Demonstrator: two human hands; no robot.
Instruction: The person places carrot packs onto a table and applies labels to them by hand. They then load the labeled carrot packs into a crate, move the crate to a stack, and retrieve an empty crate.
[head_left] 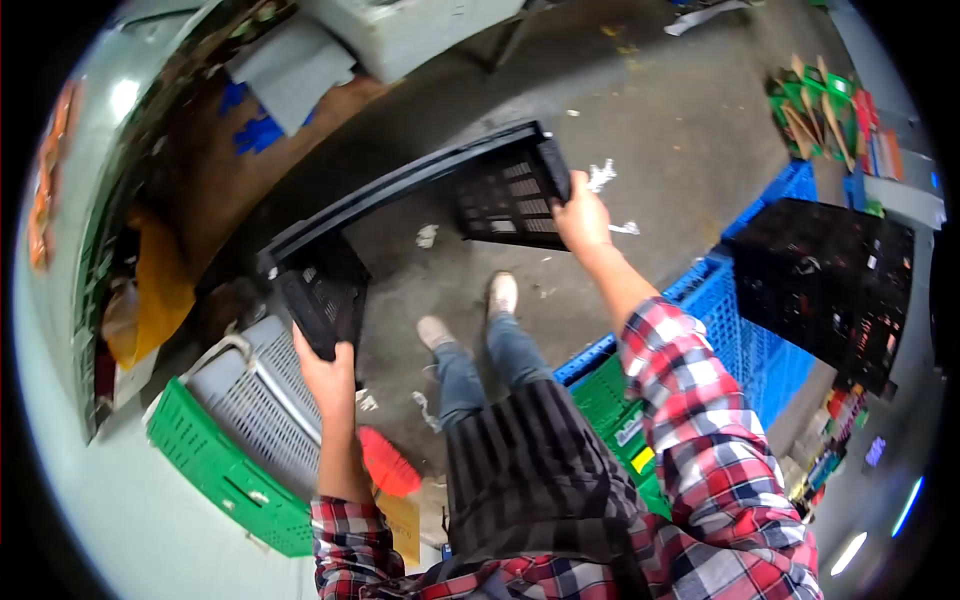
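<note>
A black plastic crate [515, 195] with slotted walls is held out in front of me above the floor. Its long rim runs slantwise between two end panels, and the floor shows between them. My left hand [328, 375] is closed on the near-left end panel. On the right end panel, my right hand [583, 215] grips the edge, thumb up along the corner. Fingers behind both panels are partly hidden.
A green crate [225, 465] with grey crates [275, 390] in it stands at my left, beside a red object [388, 462]. At right are blue crates [770, 350], a green crate [610, 410] and a black crate [825, 280]. White scraps [427, 237] litter the floor [640, 120].
</note>
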